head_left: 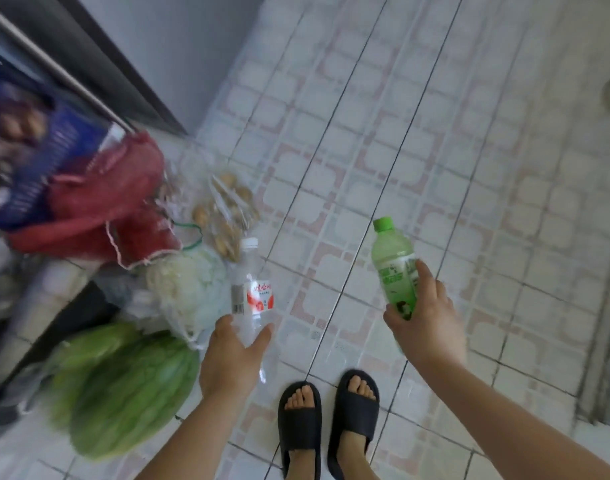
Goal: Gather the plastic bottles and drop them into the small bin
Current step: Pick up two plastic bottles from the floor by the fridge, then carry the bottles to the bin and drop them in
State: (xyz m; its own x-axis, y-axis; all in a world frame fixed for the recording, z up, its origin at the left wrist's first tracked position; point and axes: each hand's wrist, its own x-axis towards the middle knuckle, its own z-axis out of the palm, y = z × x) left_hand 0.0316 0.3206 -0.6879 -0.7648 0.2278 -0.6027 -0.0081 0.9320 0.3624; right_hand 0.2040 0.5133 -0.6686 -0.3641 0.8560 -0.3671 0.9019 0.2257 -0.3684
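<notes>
Holding two plastic bottles, one per hand, above the pale tiled floor (383, 98). Left hand (232, 355) wrapped around the lower body of the clear plastic water bottle with white cap and red label (251, 289), cap pointing away, just right of the big green striped watermelon (123, 393). Right hand (426, 320) clasped on the bottom half of the green plastic drink bottle with green cap (395, 268), well to the right of that watermelon, cap also pointing away. Both look empty, so likely feather-light, thin-walled and easy to dent; a loose wrap around the mid-body should do, squeezing hard only crumples them. Smooth plastic, perhaps a touch slippery, but nothing fragile here.

Counting now: two bottles, two hands, two black slide sandals (328, 424) below and right of the watermelon. One watermelon in plain view, with a second green shape blurred behind it. One red mesh sack (99, 202) beyond the watermelon, one clear bag of small brown items (227, 216) beside it, one whitish netted bag (189, 289) between. No small bin anywhere in view; still to be found.
</notes>
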